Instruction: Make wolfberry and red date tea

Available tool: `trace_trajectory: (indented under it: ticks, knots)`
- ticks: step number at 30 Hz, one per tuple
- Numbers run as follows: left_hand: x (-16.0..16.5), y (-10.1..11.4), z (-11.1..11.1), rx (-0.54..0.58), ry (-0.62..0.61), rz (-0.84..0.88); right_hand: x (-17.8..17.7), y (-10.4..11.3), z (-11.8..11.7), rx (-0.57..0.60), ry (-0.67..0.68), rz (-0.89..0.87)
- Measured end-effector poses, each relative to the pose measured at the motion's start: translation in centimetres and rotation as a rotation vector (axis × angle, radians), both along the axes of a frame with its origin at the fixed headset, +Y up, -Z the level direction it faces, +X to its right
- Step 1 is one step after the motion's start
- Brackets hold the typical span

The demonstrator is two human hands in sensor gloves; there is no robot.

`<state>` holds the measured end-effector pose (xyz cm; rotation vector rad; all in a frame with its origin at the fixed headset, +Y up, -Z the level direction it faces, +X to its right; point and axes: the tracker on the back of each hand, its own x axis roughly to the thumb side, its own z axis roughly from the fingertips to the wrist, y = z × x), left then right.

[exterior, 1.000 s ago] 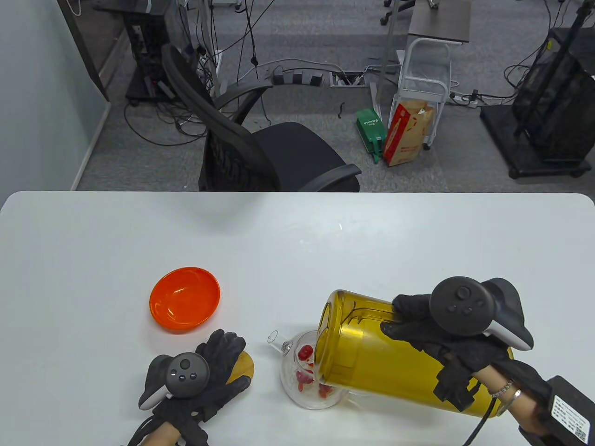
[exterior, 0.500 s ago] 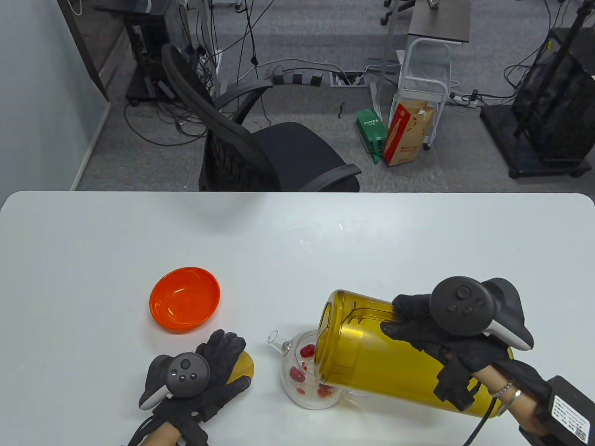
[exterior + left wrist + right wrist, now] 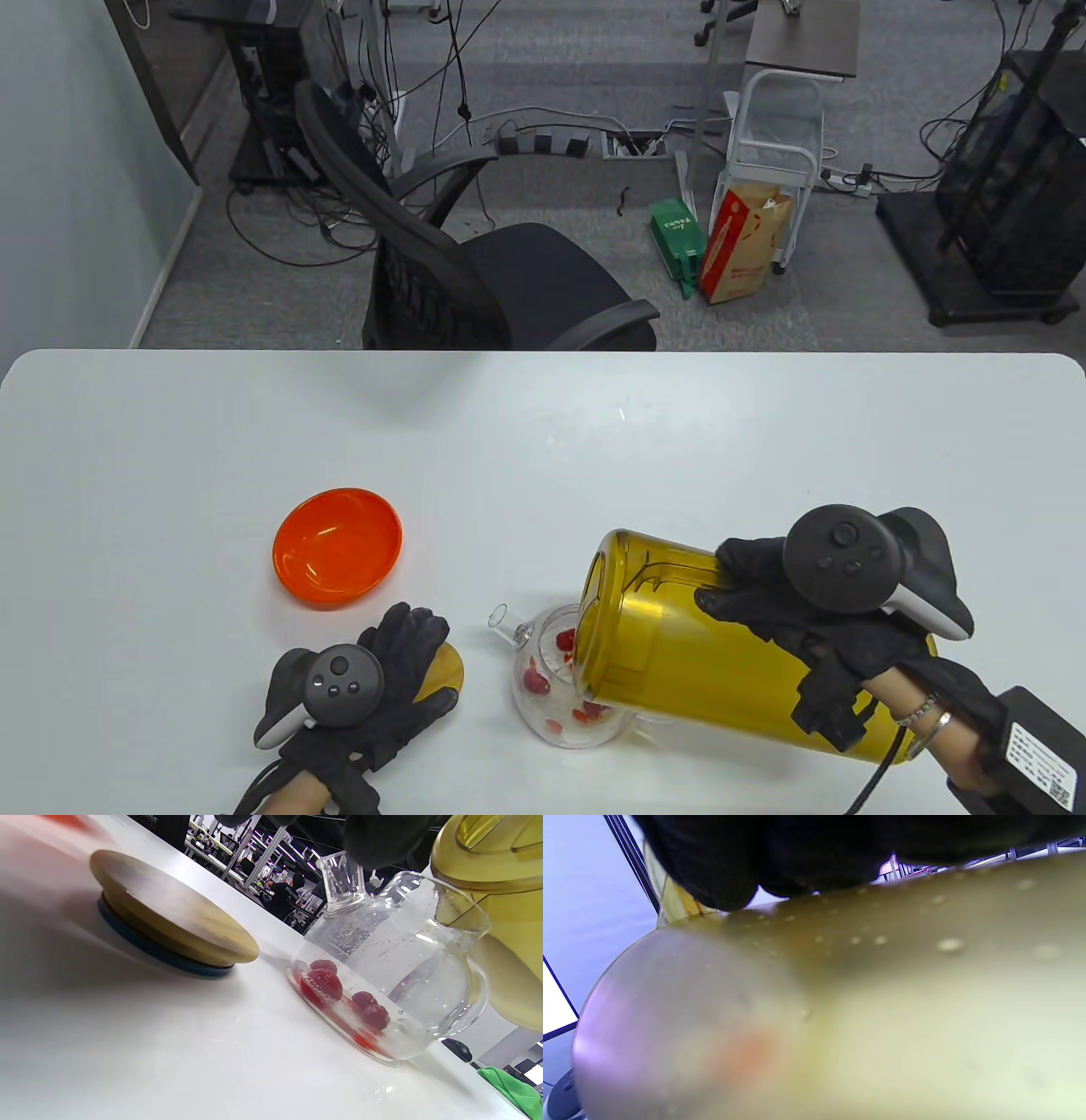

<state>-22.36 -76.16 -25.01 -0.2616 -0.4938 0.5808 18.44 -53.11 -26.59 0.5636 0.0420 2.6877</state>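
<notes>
My right hand (image 3: 789,611) grips a big yellow translucent pitcher (image 3: 687,654), tipped with its mouth over a clear glass teapot (image 3: 556,688). The teapot stands near the table's front edge, spout (image 3: 506,626) pointing left, with red dates (image 3: 534,679) and a little water in it. In the left wrist view the dates (image 3: 326,982) lie at the teapot's (image 3: 407,963) bottom, under the pitcher's rim (image 3: 483,857). My left hand (image 3: 399,671) rests flat on a round wooden lid (image 3: 445,666) left of the teapot. The lid (image 3: 169,929) lies flat on the table. The pitcher's wall (image 3: 840,1005) fills the right wrist view.
An orange bowl (image 3: 338,546) sits on the white table (image 3: 543,441) behind my left hand. A black office chair (image 3: 475,280) stands past the far edge. The floor beyond holds cables, a white cart and bags.
The red dates have shifted about inside the teapot as water runs in. Both hands and the pitcher have stayed in place.
</notes>
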Motion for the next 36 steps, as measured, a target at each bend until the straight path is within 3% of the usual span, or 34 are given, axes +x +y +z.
trace_trajectory:
  ticks: [36]
  knots:
    - [0.02,-0.09,0.01,-0.001,-0.002,-0.006,-0.23,0.21,-0.06,-0.007,-0.002,0.014]
